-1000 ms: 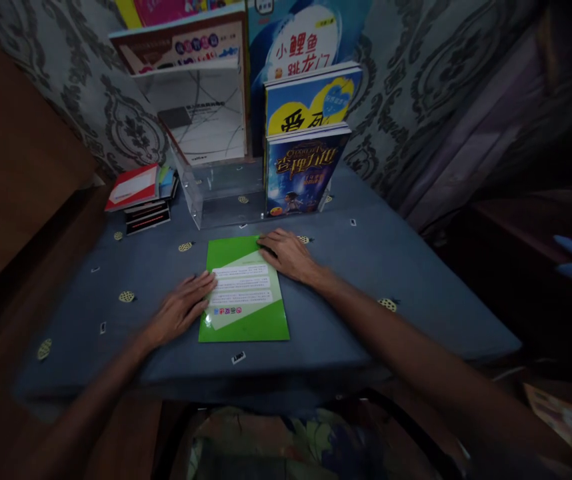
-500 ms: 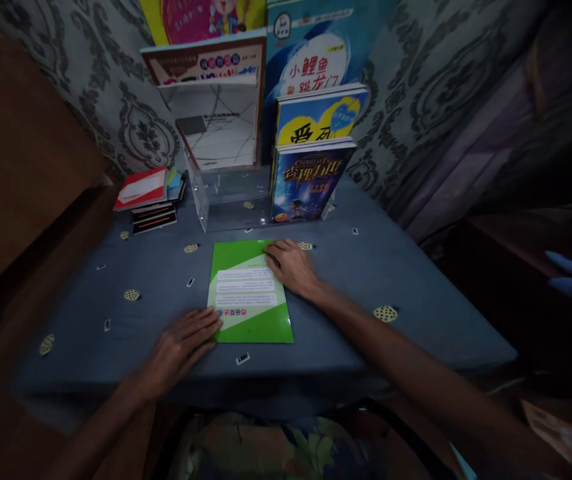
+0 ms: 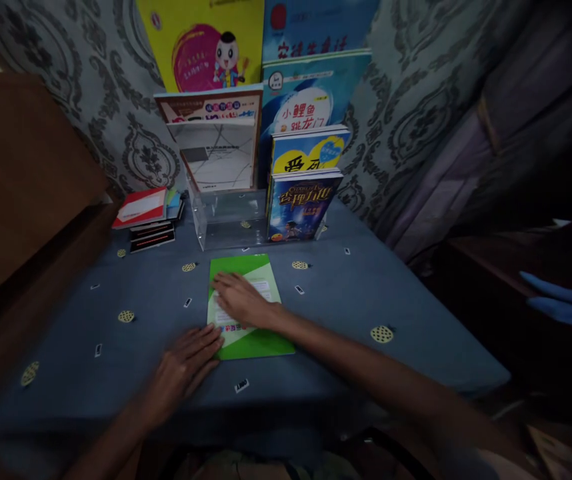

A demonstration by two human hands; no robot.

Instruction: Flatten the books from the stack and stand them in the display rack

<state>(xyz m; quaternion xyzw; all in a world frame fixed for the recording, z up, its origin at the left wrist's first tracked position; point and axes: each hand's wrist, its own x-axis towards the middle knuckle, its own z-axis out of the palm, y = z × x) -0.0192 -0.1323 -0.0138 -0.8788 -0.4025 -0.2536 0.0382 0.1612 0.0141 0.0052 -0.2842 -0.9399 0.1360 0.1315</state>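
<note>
A green book (image 3: 259,343) lies flat near the front of the table, its pale diagonal band with printed text facing up. My left hand (image 3: 189,357) lies open, its fingertips on the book's lower left edge and its palm over the cloth. Stretched across the cover, my right hand (image 3: 240,298) rests open with its fingers over the upper left part, hiding some of the text. Neither hand grips anything.
Behind the book stands a clear acrylic rack (image 3: 236,233) holding several upright books, with a dark blue book (image 3: 301,207) in front. Small books in a pile (image 3: 143,208) lie at the back left. A patterned cloth covers the table (image 3: 341,300). A blue glove-like thing (image 3: 569,303) shows at right.
My right hand has moved left across the cover, from the book's upper right edge to its upper left. My left hand stays at the lower left edge. The view has tilted up.
</note>
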